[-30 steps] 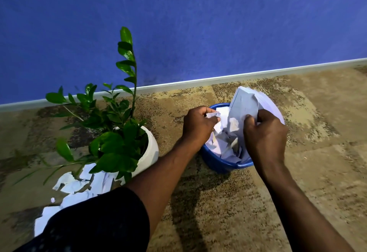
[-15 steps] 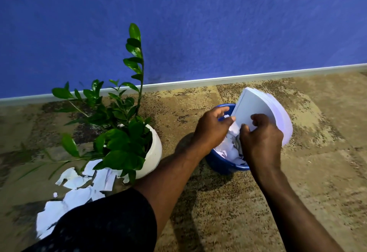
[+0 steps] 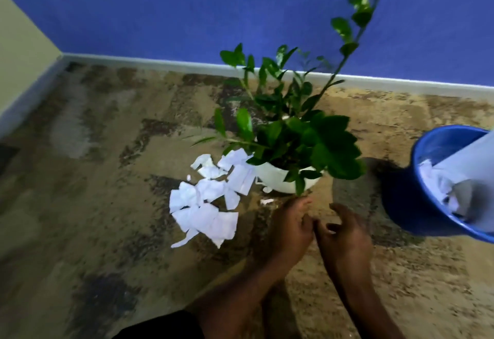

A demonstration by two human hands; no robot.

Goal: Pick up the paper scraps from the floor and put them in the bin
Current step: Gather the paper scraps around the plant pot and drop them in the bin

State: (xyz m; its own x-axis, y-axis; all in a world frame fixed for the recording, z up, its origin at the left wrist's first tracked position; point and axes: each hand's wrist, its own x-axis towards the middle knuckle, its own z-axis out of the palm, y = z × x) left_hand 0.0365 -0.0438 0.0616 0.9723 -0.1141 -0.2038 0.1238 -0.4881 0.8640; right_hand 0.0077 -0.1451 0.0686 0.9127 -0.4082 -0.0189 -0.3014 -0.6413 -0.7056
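Several white paper scraps point(image 3: 207, 199) lie in a heap on the patterned floor, left of a white plant pot. The blue bin point(image 3: 425, 178) stands at the right edge, with torn paper and a large white sheet point(image 3: 465, 157) sticking out of it. My left hand point(image 3: 290, 225) and my right hand point(image 3: 343, 231) hover side by side above the floor, just in front of the pot and right of the scraps. Both hold nothing and their fingers are loosely curled. The bin is well to their right.
A leafy green plant in a white pot point(image 3: 278, 178) stands between the scraps and the bin, its leaves hanging over some scraps. A few small bits point(image 3: 266, 201) lie by the pot. A blue wall with white skirting point(image 3: 149, 61) runs behind; a corner is at left.
Both hands have let go of the paper in the bin and moved left, toward the scraps by the pot. The view has swung left, so the bin now sits at the right edge.
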